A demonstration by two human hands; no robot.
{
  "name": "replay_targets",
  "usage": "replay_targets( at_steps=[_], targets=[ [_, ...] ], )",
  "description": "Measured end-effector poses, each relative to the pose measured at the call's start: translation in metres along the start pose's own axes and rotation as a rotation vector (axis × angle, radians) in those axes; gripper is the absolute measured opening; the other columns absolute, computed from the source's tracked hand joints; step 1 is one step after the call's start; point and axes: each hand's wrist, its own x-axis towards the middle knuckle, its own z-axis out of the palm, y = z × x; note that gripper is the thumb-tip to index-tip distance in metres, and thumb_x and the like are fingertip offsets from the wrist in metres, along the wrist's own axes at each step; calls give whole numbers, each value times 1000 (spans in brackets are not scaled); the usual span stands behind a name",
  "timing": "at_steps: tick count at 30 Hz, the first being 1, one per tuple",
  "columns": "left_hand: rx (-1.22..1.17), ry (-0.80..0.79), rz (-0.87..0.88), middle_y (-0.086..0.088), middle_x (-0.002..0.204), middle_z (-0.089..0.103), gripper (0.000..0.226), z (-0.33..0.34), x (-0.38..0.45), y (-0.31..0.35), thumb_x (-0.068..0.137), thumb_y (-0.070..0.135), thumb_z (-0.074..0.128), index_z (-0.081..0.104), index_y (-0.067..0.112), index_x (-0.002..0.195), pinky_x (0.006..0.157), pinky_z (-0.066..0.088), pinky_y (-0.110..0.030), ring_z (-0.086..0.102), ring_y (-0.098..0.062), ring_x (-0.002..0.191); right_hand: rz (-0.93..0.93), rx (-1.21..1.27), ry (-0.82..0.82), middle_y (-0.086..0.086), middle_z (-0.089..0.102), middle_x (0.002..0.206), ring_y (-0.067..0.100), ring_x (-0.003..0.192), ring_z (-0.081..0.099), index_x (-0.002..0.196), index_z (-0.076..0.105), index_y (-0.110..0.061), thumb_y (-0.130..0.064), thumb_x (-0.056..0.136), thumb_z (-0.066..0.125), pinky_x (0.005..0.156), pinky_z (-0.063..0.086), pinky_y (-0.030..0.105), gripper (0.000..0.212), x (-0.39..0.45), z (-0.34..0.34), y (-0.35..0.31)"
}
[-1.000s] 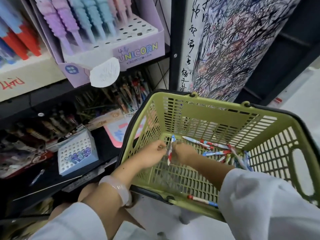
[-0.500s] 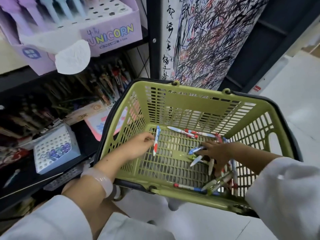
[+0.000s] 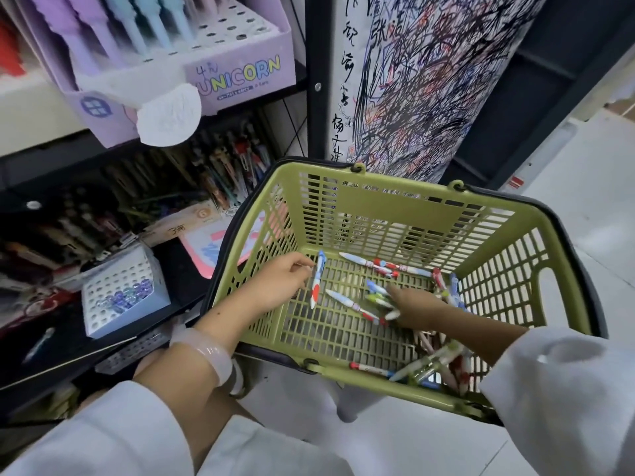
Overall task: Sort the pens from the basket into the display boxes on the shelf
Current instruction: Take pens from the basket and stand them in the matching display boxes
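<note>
A green plastic basket (image 3: 385, 214) stands on the floor by the shelf, with several blue, white and red pens (image 3: 374, 264) scattered on its bottom. My left hand (image 3: 278, 283) is inside the basket at its left wall and pinches one blue-and-red pen (image 3: 316, 283) upright. My right hand (image 3: 417, 305) reaches into the pile of pens at the basket's right side, its fingers among them; whether it holds one is hidden. On the lower shelf to the left sits a white display box (image 3: 120, 290) with rows of holes, a few filled with pens.
A purple UNICORN display box (image 3: 240, 73) with pastel pens stands on the upper shelf. Dark rows of pens (image 3: 226, 166) fill the shelf behind the basket. A scribbled test-paper pillar (image 3: 429, 80) rises behind the basket. White floor lies to the right.
My right hand left my left hand and went to the pen pile at the basket's right. My left hand keeps the same pen. The camera view shifted right.
</note>
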Motion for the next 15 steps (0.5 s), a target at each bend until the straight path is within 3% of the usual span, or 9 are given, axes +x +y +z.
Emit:
replay_targets(
  at_steps=[3,6,8,10,12,14,15],
  targets=[
    [-24,10,-11,-4,111,60,24,-4,-3,1,98,24,40,52,22,119,92,48,-38,59,-20,101,-36,390,125,7,56,89,21,74,54,121,39,-13,-16,92,50,60,39,27,31,0,-41,-33],
    [-174,-22,-2,1,115,58,32,-1,-11,9,96,32,46,47,22,127,88,49,-29,58,-10,101,-147,901,69,-2,52,66,10,54,50,99,46,-17,-7,92,46,47,43,21,12,-14,-87,-74],
    [-394,-40,4,0,119,58,35,2,-16,17,94,37,48,47,21,125,86,49,-25,58,-12,104,-284,1003,-28,-8,56,58,8,52,53,89,50,-19,-2,90,46,46,44,17,17,-28,-105,-100],
    [-540,-23,14,-5,115,62,26,2,-19,24,94,40,47,53,21,111,91,49,-34,61,-20,105,-390,972,-91,-10,61,58,7,55,58,83,53,-21,0,89,45,52,47,19,23,-37,-113,-125],
    [-646,27,20,-9,101,66,31,-2,-24,29,94,43,42,54,18,110,82,52,-37,64,-24,88,-431,1007,-81,-4,61,60,12,58,58,78,54,-15,1,88,44,59,51,28,22,-42,-119,-144],
    [-769,7,71,-1,73,62,49,-9,-30,28,92,51,36,49,17,125,65,51,-31,55,-17,62,-412,1191,-34,3,59,64,17,62,57,83,56,-7,-3,92,42,63,51,32,17,-44,-127,-155],
    [-785,-37,102,3,67,59,57,-12,-33,26,87,57,36,46,20,130,65,52,-33,55,-15,59,-389,1306,-16,6,58,67,20,66,57,89,56,-3,-8,95,41,63,53,30,17,-45,-133,-159]
  ],
)
